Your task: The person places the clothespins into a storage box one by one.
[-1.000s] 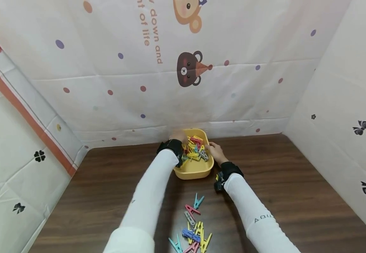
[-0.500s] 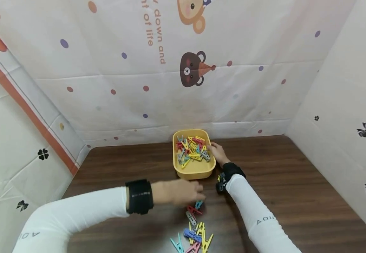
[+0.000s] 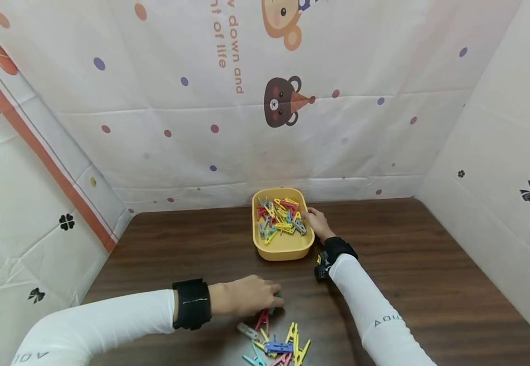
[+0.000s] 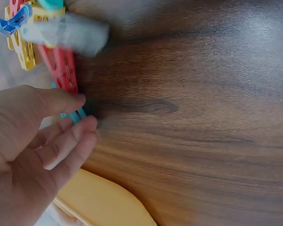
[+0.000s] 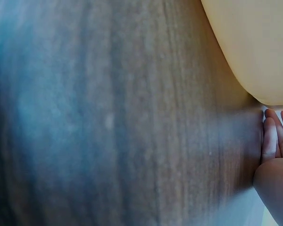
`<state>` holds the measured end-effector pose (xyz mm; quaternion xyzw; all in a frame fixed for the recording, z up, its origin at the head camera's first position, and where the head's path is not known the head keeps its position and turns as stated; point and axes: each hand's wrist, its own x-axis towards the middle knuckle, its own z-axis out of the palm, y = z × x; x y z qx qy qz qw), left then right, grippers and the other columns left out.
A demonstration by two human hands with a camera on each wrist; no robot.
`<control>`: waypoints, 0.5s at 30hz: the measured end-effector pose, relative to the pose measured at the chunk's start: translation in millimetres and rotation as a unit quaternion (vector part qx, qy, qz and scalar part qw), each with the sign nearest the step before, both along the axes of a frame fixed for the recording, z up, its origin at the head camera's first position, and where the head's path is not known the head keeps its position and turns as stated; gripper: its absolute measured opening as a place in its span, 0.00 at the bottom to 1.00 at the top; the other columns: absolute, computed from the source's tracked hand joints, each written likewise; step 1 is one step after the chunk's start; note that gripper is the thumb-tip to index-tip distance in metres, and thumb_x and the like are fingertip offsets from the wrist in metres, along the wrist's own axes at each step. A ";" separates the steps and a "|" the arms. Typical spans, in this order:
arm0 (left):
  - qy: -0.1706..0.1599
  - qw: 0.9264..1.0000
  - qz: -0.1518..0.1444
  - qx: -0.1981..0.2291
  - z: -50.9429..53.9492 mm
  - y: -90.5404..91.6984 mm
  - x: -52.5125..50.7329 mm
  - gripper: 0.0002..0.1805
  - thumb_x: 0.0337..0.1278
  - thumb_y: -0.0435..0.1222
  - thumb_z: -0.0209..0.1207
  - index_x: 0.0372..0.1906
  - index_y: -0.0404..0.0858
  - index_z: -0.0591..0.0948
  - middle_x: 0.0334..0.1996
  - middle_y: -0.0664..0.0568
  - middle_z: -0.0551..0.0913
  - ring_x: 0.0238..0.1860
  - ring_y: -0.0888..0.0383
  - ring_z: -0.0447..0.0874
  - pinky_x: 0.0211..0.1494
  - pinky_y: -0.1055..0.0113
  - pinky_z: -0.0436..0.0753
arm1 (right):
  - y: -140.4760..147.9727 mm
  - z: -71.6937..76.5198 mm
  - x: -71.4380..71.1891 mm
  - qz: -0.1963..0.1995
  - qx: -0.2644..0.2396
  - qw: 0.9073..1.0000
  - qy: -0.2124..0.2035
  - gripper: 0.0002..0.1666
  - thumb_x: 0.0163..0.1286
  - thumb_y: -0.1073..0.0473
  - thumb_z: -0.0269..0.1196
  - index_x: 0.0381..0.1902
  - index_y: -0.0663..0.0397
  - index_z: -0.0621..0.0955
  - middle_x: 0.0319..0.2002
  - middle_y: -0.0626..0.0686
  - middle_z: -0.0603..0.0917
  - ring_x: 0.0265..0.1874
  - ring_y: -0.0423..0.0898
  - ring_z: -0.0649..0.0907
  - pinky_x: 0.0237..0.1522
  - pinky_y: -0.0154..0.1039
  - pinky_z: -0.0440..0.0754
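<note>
My left hand (image 3: 248, 296) is low over the table, pinching a teal clothespin (image 4: 76, 115) between thumb and fingertips. Right by the thumb lies a red clothespin (image 4: 63, 66); a grey one (image 3: 248, 331) is beside it, blurred in the left wrist view. A small pile of clothespins follows nearer the front, with a blue one (image 3: 277, 347) on top of yellow ones (image 3: 295, 343). At the right side of a yellow plastic bin (image 3: 285, 250), my right hand (image 3: 318, 223) holds the rim, its fingers along the outer wall. Several mixed clothespins (image 3: 281, 216) lie inside the bin.
The brown wood-grain table (image 3: 398, 264) meets a printed cloth backdrop (image 3: 228, 152) close behind the bin. Patterned cloth walls stand at the left (image 3: 22, 244) and right (image 3: 498, 152).
My left hand has left the bin, come forward to the loose clothespins and taken hold of the teal one. The red and grey clothespins have shifted left. My right hand has stayed at the bin.
</note>
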<state>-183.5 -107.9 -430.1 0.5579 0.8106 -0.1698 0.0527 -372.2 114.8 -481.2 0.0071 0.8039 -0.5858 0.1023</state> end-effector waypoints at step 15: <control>0.083 0.988 0.052 0.122 69.6 10.9 -39.4 0.10 0.62 0.45 0.69 0.48 0.53 0.88 0.45 0.59 0.87 0.39 0.66 0.85 0.35 0.77 0.83 | 3.9 -1.3 -1.8 0.012 0.009 1.000 0.013 0.33 0.76 0.52 0.49 0.74 0.61 0.67 0.69 0.67 0.72 0.65 0.59 0.74 0.69 0.52 0.72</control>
